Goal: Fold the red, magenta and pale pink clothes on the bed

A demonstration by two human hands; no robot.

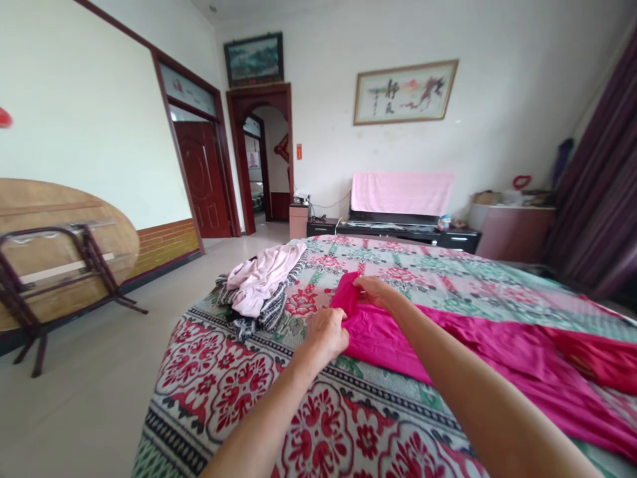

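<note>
A long magenta garment [478,345] lies stretched out over the patterned bedspread [213,362], running off toward the right edge of the view. At its left end, my left hand [328,330] is closed on the near side of the cloth. My right hand [371,290] pinches the far corner of the same end, which is lifted a little and bent upward. The rest of the garment rests on the bed, and its exact kind cannot be made out. A red cloth [597,355] lies along its right part.
A pile of clothes, a pale pink garment [263,275] over a black-and-white knit one [276,312], lies at the bed's left edge. A folded round table [64,232] leans against the left wall. Beyond the bed stands a low black cabinet [388,230] below a pink cloth [402,192].
</note>
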